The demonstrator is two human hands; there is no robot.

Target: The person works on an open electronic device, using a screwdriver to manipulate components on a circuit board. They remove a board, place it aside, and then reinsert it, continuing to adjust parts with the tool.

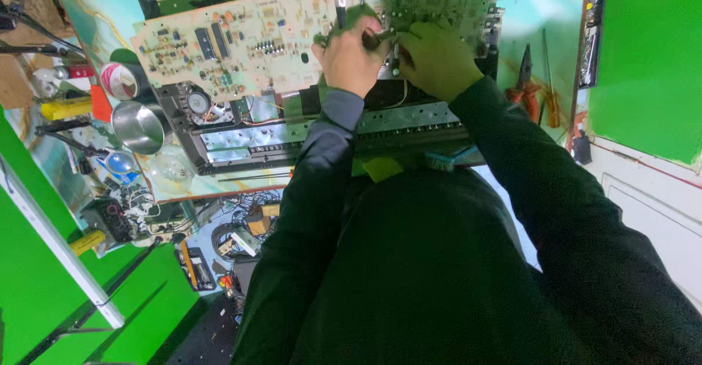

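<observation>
Two pale circuit boards lie across an opened metal chassis (292,142) on the bench: a large one (234,40) at the left and a second (431,0) at the right. My left hand (351,58) and my right hand (435,58) meet at the near edge of the right board, both curled around a small dark tool (376,38) whose tip rests on the board. Which hand carries the tool's weight I cannot tell. Dark sleeves cover both arms, and my torso hides the bench's near edge.
A shiny metal bowl (139,125), a roll of tape (121,80) and a yellow tool (66,108) sit left of the chassis. Orange-handled pliers (525,80) lie at the right. Wires and small parts (241,237) clutter the lower shelf. Green panels flank the bench.
</observation>
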